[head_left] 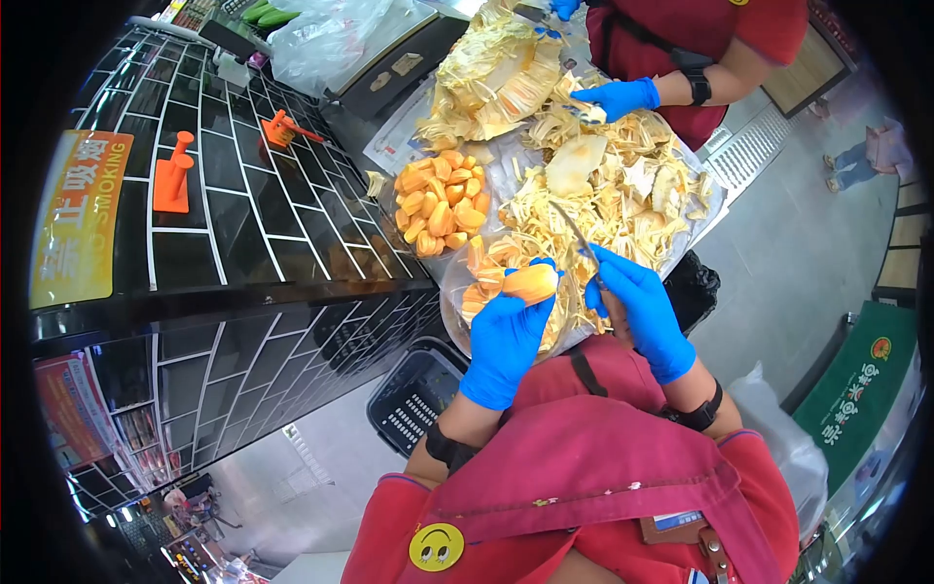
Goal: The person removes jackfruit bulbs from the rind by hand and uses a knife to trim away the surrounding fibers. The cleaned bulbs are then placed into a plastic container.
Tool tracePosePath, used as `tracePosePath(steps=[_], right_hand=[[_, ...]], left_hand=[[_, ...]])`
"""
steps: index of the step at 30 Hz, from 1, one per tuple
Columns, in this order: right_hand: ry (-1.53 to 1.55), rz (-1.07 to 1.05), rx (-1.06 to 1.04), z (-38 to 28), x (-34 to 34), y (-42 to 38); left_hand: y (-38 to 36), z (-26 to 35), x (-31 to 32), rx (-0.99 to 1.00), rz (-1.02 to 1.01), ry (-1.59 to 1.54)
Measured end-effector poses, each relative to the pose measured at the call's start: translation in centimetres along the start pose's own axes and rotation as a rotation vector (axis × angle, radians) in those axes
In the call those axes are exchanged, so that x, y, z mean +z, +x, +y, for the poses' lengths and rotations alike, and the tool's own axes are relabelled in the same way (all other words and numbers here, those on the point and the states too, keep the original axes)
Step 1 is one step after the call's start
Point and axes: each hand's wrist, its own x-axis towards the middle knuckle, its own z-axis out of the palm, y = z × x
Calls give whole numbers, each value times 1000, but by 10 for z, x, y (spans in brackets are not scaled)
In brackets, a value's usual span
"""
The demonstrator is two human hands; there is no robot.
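Jackfruit pod (530,282), orange and oblong, sits just left of centre frame, pinched in the curled fingers of the left hand (506,341), its long axis running roughly left to right. Just right of it, the right hand (637,307) is closed around a knife (576,234) whose blade slants up-left, above the pod and near its right end.

Bright, even overhead light; soft short shadows. Strong fisheye distortion, black vignette at corners. Glare on glossy tiled wall (243,224) and plastic bag (326,39). Centre sharp, edges smeared
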Motion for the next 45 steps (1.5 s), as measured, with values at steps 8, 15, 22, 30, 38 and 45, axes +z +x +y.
tracePosePath(steps=[8, 15, 22, 30, 38, 45], right_hand=[[-193, 16, -71, -4, -36, 21], [-1021, 325, -174, -11, -50, 36], [-1020, 415, -423, -5, -59, 33], [-1076, 368, -256, 27, -71, 26], [-1088, 441, -222, 9, -69, 14], [-1118, 438, -222, 22, -83, 10]], left_hand=[[9, 28, -26, -39, 80, -61], [9, 46, -31, 5, 183, 13], [19, 69, -44, 199, 177, 296], [95, 149, -91, 703, 446, 1154], [147, 186, -156, 433, 760, 2247], [72, 100, -66, 257, 654, 2092]])
